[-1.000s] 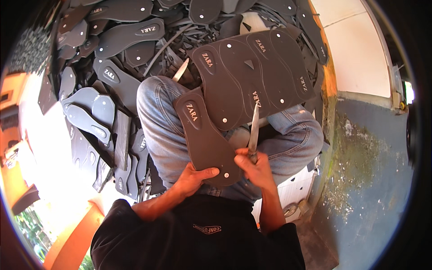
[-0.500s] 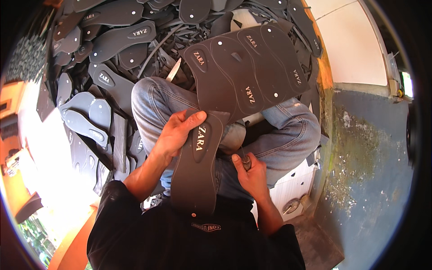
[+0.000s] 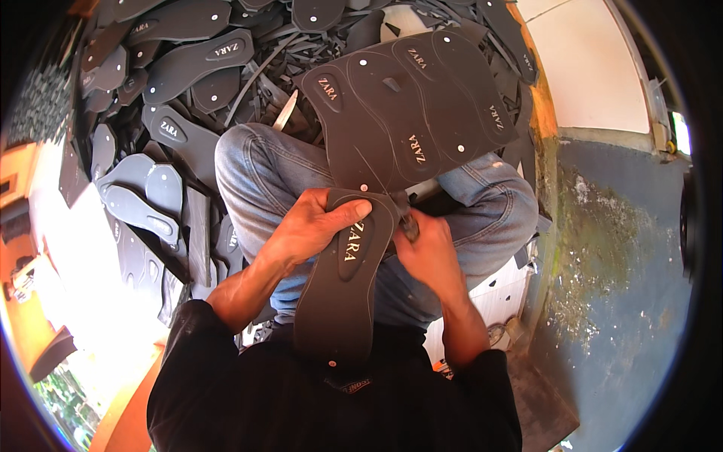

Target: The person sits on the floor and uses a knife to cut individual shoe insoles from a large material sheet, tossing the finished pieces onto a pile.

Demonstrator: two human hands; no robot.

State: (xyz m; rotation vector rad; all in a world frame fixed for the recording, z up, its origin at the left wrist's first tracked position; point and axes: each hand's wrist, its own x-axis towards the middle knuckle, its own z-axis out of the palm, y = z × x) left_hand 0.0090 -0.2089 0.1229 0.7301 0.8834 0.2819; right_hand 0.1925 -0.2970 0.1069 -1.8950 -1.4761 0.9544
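Note:
My left hand (image 3: 320,230) grips a black foam shoe sole (image 3: 339,301), thumb on top near its upper end and fingers underneath. The sole hangs down over my lap toward my shirt. My right hand (image 3: 431,252) is closed around the handle of a short knife (image 3: 407,226), at the sole's upper right edge; its blade is mostly hidden. Just beyond both hands, a larger black foam sheet (image 3: 444,105) marked with several sole outlines rests over my crossed legs (image 3: 263,162). The sole's top end overlaps or meets the sheet's near corner; I cannot tell if they are joined.
Loose black soles (image 3: 199,68) and thin foam offcuts (image 3: 275,64) are heaped in front of me and to the left. A pale pointed strip (image 3: 285,111) sticks up from the heap. On the right stands a stained grey-blue wall (image 3: 617,248), with a brown block (image 3: 538,399) near its foot.
My right hand has moved up with the knife, from beside my lap to the sole's upper edge. My left hand and the sole have shifted slightly right.

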